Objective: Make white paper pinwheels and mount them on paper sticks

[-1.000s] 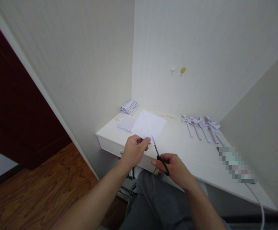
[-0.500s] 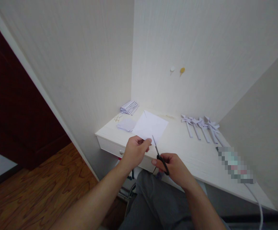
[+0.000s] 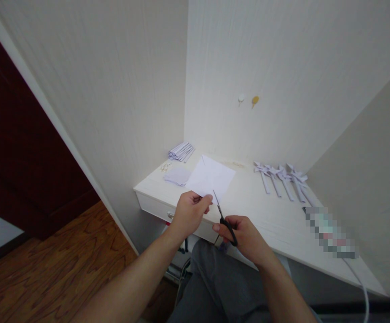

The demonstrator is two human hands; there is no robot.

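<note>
A: What has changed?
B: Barely anything: left hand (image 3: pixel 188 211) still pinches the white paper sheet (image 3: pixel 211 178) by its near corner, above the worktop (image 3: pixel 255 211).
A: So the cut hasn't advanced?
B: Seemingly not. Right hand (image 3: pixel 245 235), grip clenched on the scissors (image 3: pixel 224 220), aims the blades up-left at the sheet's near edge.

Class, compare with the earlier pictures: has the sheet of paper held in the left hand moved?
Barely: against the desk, the sheet of paper in the left hand drifted slightly right early on, then held.
</note>
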